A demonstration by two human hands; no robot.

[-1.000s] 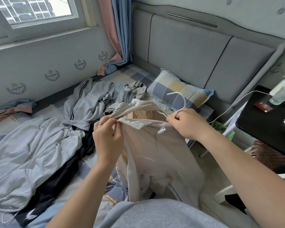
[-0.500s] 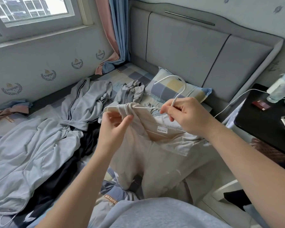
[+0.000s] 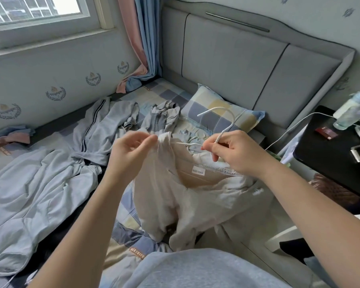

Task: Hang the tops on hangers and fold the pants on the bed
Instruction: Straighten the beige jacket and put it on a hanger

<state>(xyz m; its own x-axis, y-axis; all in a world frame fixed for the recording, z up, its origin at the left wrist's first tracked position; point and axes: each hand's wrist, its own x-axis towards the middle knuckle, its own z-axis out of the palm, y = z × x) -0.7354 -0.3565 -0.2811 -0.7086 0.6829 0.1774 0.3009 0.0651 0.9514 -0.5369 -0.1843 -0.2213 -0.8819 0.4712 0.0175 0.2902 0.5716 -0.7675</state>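
Observation:
A cream jacket (image 3: 197,196) hangs in front of me over the bed, its collar and label facing up. My right hand (image 3: 231,152) grips the neck of a white hanger (image 3: 222,129), whose hook curves up over the pillow. One hanger arm runs left into the jacket's shoulder. My left hand (image 3: 131,148) pinches that shoulder's fabric at the hanger's end. The hanger's other arm is hidden by my right hand and the cloth.
Light grey tops (image 3: 40,183) and a dark garment (image 3: 75,215) lie spread on the bed at left. A crumpled grey piece (image 3: 164,117) sits by the checked pillow (image 3: 220,113). A black nightstand (image 3: 337,150) with a bottle (image 3: 351,111) stands at right, a white cable (image 3: 289,129) leading to it.
The jacket's collar has opened up, showing the label. The hanger rose and its arm went into the left shoulder. My left hand shifted up to pinch the shoulder's tip.

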